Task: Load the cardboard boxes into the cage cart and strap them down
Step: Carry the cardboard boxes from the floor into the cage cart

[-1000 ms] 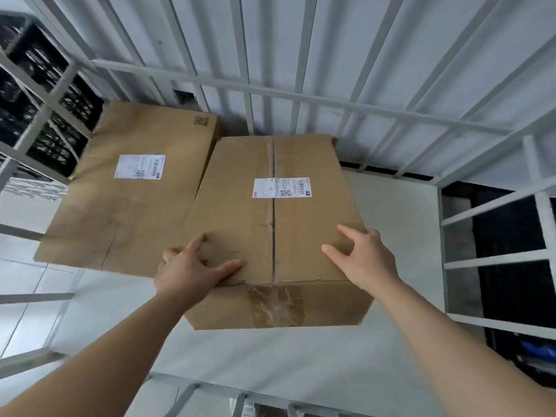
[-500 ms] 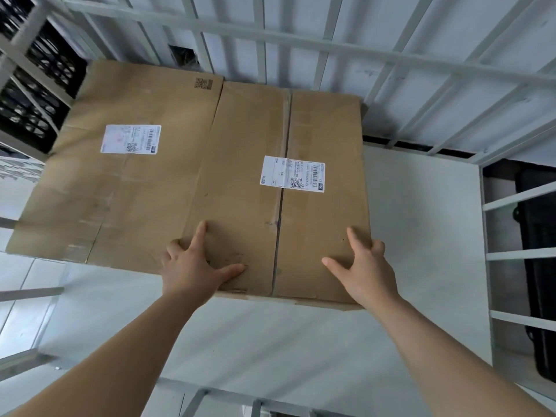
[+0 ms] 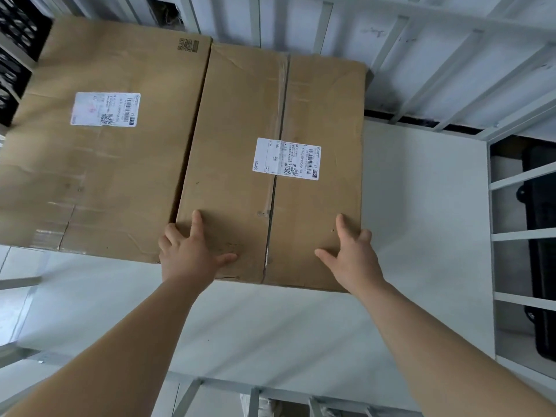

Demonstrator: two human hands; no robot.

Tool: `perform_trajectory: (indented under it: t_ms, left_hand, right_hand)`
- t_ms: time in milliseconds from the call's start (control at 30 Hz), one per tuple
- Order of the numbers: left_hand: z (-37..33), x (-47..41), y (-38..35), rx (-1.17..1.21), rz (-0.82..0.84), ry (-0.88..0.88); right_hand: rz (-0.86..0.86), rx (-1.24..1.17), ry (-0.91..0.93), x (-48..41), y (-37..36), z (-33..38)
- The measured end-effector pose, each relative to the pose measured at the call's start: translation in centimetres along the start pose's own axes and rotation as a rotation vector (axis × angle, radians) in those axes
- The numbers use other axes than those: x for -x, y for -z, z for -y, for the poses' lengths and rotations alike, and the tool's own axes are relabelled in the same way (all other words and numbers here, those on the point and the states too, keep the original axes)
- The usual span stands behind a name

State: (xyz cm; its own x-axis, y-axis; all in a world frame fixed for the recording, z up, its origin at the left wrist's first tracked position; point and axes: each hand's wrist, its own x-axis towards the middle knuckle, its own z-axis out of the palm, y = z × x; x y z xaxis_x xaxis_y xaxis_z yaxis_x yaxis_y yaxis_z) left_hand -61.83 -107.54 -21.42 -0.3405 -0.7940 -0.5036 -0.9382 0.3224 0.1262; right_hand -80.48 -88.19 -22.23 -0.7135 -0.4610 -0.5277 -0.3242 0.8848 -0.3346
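Observation:
Two cardboard boxes lie side by side on the white floor [image 3: 421,224] of the cage cart. The left box [image 3: 99,170] carries a white label and fills the cart's left side. The right box [image 3: 240,121] has a taped centre seam and a white shipping label [image 3: 286,158]; its left side touches the left box. My left hand [image 3: 189,254] rests flat on the near left of its top, fingers spread. My right hand [image 3: 352,257] rests flat on the near right corner, fingers straight.
White cage bars [image 3: 421,55] close the back and the right side [image 3: 523,236]. Black crates [image 3: 15,49] stand outside at the far left, and a dark case [image 3: 541,266] outside at the right. A low front rail [image 3: 255,386] runs below my arms.
The right box has gone from tilted and lifted to lying flat deep in the cart, pushed back beside the left box. Both hands stayed on its near end.

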Motion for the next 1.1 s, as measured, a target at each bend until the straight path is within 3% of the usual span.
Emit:
perform_trajectory:
  t_ms: [133, 233, 367, 733, 1100]
  left_hand:
    - [-0.8, 0.3, 0.8, -0.096, 0.018, 0.005]
    - [-2.3, 1.2, 2.7, -0.19, -0.055, -0.14]
    - [-5.2, 3.3, 6.8, -0.14, -0.126, -0.29]
    - [-15.5, 16.0, 24.2, -0.136, -0.342, -0.553]
    - [-21.9, 33.1, 38.7, -0.134, -0.413, -0.822]
  right_hand:
    - [0.025, 0.056, 0.008, 0.1, 0.4, 0.2]
    - [-0.04, 0.218, 0.101, 0.8, 1.9, 0.8]
    - [-0.116, 0.223, 0.245, 2.5, 5.7, 2.1]
    - [-0.378, 0.238, 0.467, 11.8, 27.1, 5.9]
    - [-0.644, 0.206, 0.403, 29.6, 43.2, 5.2]
